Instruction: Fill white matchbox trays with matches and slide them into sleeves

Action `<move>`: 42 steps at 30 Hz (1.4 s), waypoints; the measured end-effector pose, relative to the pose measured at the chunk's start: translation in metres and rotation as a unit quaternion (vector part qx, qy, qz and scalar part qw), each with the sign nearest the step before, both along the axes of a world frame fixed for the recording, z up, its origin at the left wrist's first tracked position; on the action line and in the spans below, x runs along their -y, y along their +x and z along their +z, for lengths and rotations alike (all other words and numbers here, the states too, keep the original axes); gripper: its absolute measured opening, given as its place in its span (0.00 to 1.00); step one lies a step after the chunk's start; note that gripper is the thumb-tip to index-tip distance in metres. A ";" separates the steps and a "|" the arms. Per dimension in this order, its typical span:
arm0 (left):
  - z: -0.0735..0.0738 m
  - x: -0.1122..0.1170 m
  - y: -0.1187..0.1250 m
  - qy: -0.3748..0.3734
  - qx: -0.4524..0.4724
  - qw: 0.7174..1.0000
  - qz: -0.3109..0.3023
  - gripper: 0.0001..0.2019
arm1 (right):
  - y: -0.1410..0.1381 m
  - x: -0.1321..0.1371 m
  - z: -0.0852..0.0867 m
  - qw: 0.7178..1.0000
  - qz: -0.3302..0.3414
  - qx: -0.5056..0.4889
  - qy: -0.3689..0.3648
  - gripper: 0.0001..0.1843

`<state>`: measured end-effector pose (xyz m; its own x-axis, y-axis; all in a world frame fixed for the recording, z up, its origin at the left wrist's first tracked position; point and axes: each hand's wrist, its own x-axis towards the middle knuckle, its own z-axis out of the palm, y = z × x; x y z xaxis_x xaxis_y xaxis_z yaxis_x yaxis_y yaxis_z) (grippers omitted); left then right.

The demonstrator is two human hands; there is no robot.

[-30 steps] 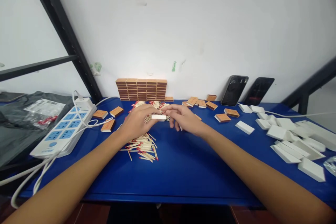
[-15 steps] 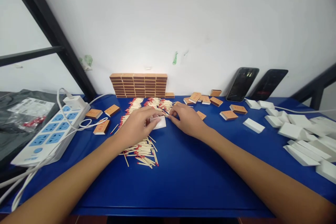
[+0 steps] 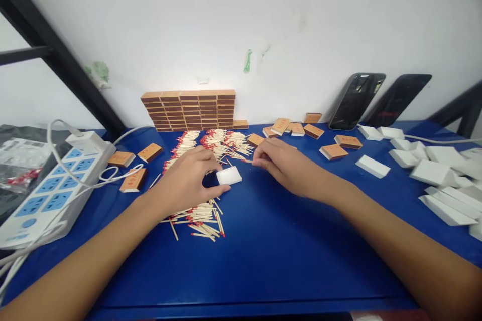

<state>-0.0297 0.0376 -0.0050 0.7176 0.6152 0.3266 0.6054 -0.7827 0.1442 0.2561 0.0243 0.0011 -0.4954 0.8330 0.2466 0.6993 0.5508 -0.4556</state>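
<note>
A small white matchbox tray [image 3: 229, 175] sits between the thumb and fingers of my left hand [image 3: 190, 175], which curls round its left end. The tray's face is plain white; I cannot make out any contents. To the right, my right hand [image 3: 284, 164] is pinched on a match [image 3: 247, 161], apart from the tray. Its other fingers are folded. Loose red-headed matches [image 3: 216, 143] lie heaped behind both hands, and another pile of matches [image 3: 205, 218] spreads out below my left wrist.
Stacked matchboxes [image 3: 190, 110] stand against the wall. Loose matchboxes [image 3: 333, 151] lie on both sides. White trays [image 3: 433, 170] are heaped at the right, near two leaning phones [image 3: 357, 100]. A power strip [image 3: 56, 185] with cables is at the left of the blue table [image 3: 271, 261].
My right hand has moved right, away from the tray, with a match in its pinch. My left thumb has slid off the tray's face to its near edge. The camera view has shifted.
</note>
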 end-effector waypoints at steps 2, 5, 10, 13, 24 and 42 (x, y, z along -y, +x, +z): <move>-0.001 0.001 0.002 0.006 0.002 1.000 -0.009 0.14 | -0.007 0.007 0.000 1.000 0.018 -0.010 -0.022 0.10; 0.001 0.005 0.007 0.015 0.011 0.999 -0.034 0.12 | -0.017 0.015 -0.005 0.999 0.032 -0.004 -0.013 0.08; 0.008 0.010 0.012 0.022 0.030 0.997 -0.073 0.09 | -0.026 0.020 -0.011 0.998 0.049 0.001 0.028 0.06; 0.007 0.009 0.010 0.016 0.047 0.995 -0.085 0.09 | -0.029 0.022 -0.012 0.998 0.059 -0.015 0.032 0.05; 0.011 0.011 0.010 0.025 0.046 0.994 -0.093 0.10 | -0.027 0.023 -0.015 0.994 0.060 -0.055 0.071 0.04; 0.014 0.005 -0.002 0.085 0.058 0.992 -0.073 0.16 | -0.013 -0.005 -0.017 0.984 -0.155 -0.030 0.084 0.07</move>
